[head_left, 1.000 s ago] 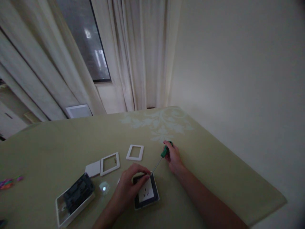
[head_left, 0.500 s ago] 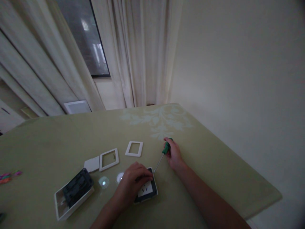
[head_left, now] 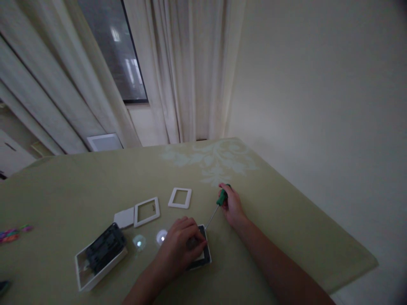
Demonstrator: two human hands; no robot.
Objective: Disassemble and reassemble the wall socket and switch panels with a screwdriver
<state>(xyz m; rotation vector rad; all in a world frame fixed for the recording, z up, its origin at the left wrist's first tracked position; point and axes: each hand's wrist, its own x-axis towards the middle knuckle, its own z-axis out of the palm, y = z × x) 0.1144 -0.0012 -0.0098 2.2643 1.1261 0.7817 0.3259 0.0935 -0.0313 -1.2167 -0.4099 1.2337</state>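
Note:
A wall socket (head_left: 207,254) with a dark frame and a white edge lies on the table, largely covered by my left hand (head_left: 182,241). The fingers of that hand are drawn together over the socket's right side; what they grip is hidden. My right hand (head_left: 233,206) is wrapped around the green handle of a screwdriver (head_left: 222,197). Its thin shaft slants down to the left, with the tip at the socket's upper right corner.
Left of the socket stand a white box (head_left: 101,275) with a dark part (head_left: 106,248) in it, a white plate (head_left: 124,217) and two white frames (head_left: 156,215) (head_left: 189,198). Two small shiny clear pieces (head_left: 139,242) (head_left: 161,237) lie nearer. Colourful small items (head_left: 11,236) are far left.
My left hand's fingers have shifted slightly down and right across the socket, covering more of its white face. The right hand and screwdriver stay nearly in place.

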